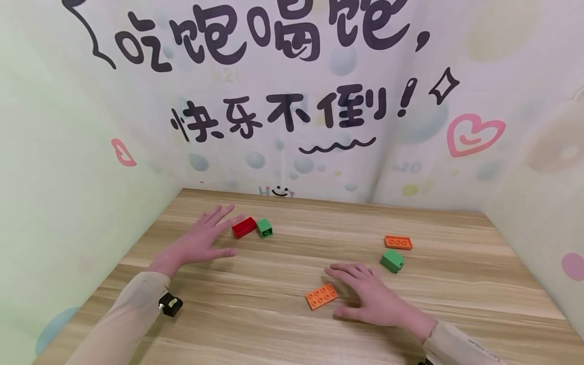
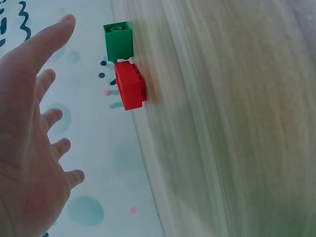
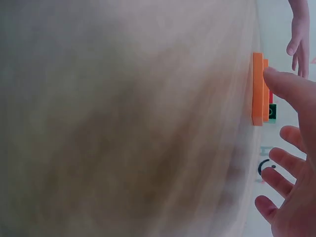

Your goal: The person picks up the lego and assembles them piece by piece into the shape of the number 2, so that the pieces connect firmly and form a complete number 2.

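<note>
My left hand [image 1: 205, 239] is spread over the back left of the table, holding nothing. Its fingertips come close to a red toy brick [image 1: 244, 227]; beside that is a small green brick [image 1: 264, 228]. In the left wrist view, a gap separates the fingers from the red brick [image 2: 129, 88]. Nearer the front, my right hand [image 1: 373, 298] hovers with loosely bent fingers and nothing in its grasp. An orange studded brick [image 1: 321, 297] lies just left of its thumb. The right wrist view has the thumb overlapping this orange brick [image 3: 257, 91]; contact is unclear.
Behind the right hand lie another green brick [image 1: 392, 260], on its side, and a second orange brick [image 1: 398, 242], hollow side showing. The wooden table [image 1: 255, 324] meets a printed cloth backdrop [image 1: 283, 167] at its back. A black wrist device [image 1: 171, 304] sits at the left cuff.
</note>
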A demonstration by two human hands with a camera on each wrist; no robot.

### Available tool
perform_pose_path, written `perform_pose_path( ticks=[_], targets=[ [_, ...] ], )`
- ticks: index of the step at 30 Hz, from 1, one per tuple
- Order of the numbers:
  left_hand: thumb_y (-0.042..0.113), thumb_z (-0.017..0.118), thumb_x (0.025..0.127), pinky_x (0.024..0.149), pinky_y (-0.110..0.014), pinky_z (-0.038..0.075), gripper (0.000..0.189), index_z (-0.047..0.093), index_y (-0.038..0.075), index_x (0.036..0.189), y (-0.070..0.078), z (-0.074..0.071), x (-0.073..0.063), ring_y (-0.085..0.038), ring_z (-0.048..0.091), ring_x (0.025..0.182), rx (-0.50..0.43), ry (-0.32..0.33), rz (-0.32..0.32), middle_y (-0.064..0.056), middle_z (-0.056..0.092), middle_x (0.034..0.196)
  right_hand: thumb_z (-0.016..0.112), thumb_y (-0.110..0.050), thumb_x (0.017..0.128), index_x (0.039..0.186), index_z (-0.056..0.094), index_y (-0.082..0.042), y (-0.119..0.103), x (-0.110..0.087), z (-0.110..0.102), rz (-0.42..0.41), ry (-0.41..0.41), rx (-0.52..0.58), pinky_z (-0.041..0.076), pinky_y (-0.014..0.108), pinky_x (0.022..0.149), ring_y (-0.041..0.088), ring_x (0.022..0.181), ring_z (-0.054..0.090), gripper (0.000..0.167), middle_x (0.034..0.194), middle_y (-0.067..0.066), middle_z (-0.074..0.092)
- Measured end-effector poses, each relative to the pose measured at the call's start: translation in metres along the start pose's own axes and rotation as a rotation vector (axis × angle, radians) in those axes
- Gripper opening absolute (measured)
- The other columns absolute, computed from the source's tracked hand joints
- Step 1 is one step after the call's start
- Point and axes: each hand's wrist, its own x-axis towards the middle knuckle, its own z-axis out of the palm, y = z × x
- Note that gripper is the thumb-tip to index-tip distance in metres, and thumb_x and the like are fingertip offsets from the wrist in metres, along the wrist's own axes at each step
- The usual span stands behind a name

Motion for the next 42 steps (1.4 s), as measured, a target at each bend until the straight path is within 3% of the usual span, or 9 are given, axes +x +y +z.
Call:
perform_pose_path(
  ticks=[8, 13, 19, 24, 32, 42],
  targets=[
    [0.052, 0.07, 0.086, 0.114, -0.072, 0.019, 0.084, 0.031, 0.025, 0.155, 0.001, 0.002, 0.001, -0.049, 0.014, 0.15, -0.004, -0.007, -0.002, -0.016, 0.019, 0.165, 0.08, -0.038, 0.081, 0.142, 0.051, -0.018, -0.003, 0.004, 0.008, 0.001, 0.015, 0.135, 0.039, 0.056, 0.103, 0.02, 0.129, 0.048, 0.07, 0.144, 0.003, 0.054],
    [0.048, 0.072, 0.086, 0.116, -0.07, 0.017, 0.084, 0.031, 0.025, 0.155, 0.003, 0.004, 0.002, -0.047, 0.013, 0.151, -0.017, -0.016, -0.008, -0.015, 0.019, 0.165, 0.079, -0.036, 0.083, 0.138, 0.055, -0.019, -0.004, 0.007, 0.011, 0.028, -0.001, 0.227, 0.041, 0.046, 0.106, 0.018, 0.128, 0.049, 0.063, 0.141, -0.004, 0.057],
    [0.053, 0.069, 0.086, 0.117, -0.069, 0.018, 0.085, 0.03, 0.025, 0.155, 0.003, 0.004, 0.004, -0.046, 0.013, 0.151, -0.013, -0.017, -0.004, -0.015, 0.019, 0.165, 0.077, -0.035, 0.085, 0.132, 0.061, -0.025, 0.0, 0.009, 0.014, 0.056, -0.006, 0.298, 0.042, 0.039, 0.103, 0.016, 0.124, 0.05, 0.05, 0.134, -0.012, 0.06],
    [0.052, 0.07, 0.086, 0.118, -0.067, 0.018, 0.085, 0.03, 0.025, 0.156, 0.004, 0.004, 0.004, -0.045, 0.013, 0.151, -0.024, -0.022, -0.007, -0.015, 0.019, 0.165, 0.075, -0.035, 0.087, 0.128, 0.063, -0.031, 0.002, 0.011, 0.015, 0.073, -0.02, 0.34, 0.042, 0.037, 0.1, 0.017, 0.121, 0.051, 0.043, 0.129, -0.012, 0.062],
    [0.044, 0.073, 0.087, 0.119, -0.064, 0.02, 0.084, 0.031, 0.022, 0.155, 0.006, 0.006, 0.009, -0.046, 0.014, 0.151, -0.062, -0.019, -0.002, -0.014, 0.019, 0.165, 0.073, -0.018, 0.089, 0.124, 0.065, -0.033, 0.004, 0.012, 0.015, 0.108, -0.035, 0.392, 0.041, 0.037, 0.1, 0.018, 0.12, 0.052, 0.039, 0.125, -0.012, 0.062],
    [0.044, 0.072, 0.088, 0.117, -0.066, 0.02, 0.084, 0.027, 0.028, 0.156, 0.01, 0.009, 0.024, -0.047, 0.018, 0.149, -0.087, -0.001, 0.025, -0.014, 0.019, 0.165, 0.072, -0.02, 0.09, 0.122, 0.067, -0.032, 0.007, 0.013, 0.013, 0.111, -0.061, 0.411, 0.042, 0.033, 0.099, 0.017, 0.117, 0.053, 0.035, 0.123, -0.009, 0.062]
  ],
)
